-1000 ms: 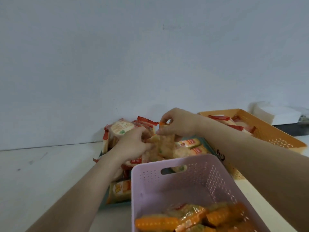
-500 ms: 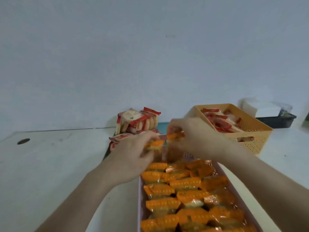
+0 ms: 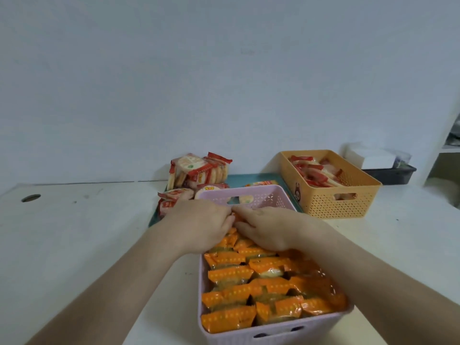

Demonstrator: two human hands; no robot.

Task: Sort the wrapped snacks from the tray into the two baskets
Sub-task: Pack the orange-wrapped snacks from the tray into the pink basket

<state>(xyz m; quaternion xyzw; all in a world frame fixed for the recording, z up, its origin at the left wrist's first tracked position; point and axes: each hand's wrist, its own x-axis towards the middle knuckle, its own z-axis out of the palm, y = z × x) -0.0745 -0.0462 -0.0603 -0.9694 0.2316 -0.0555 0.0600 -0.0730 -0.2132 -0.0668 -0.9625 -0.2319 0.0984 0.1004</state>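
A pink basket (image 3: 249, 192) stands right in front of me, packed with several orange-wrapped snacks (image 3: 231, 273). My left hand (image 3: 199, 226) and my right hand (image 3: 266, 229) both rest palm down in its far end, fingertips meeting over an orange-wrapped snack (image 3: 234, 217) that they mostly hide. Behind the pink basket lies a teal tray (image 3: 239, 179) with a stack of red-wrapped snacks (image 3: 196, 170) at its far left. An orange basket (image 3: 333, 195) at the right holds more red-wrapped snacks (image 3: 313, 171).
The white table (image 3: 74, 232) runs to a pale wall behind. A round hole (image 3: 30, 197) sits in the table at far left. A dark bin (image 3: 393, 174) with a white box (image 3: 373, 158) stands behind the orange basket.
Both hands came back from the tray carrying orange-wrapped snacks and have lowered them into the far end of the pink basket. My view has tilted down.
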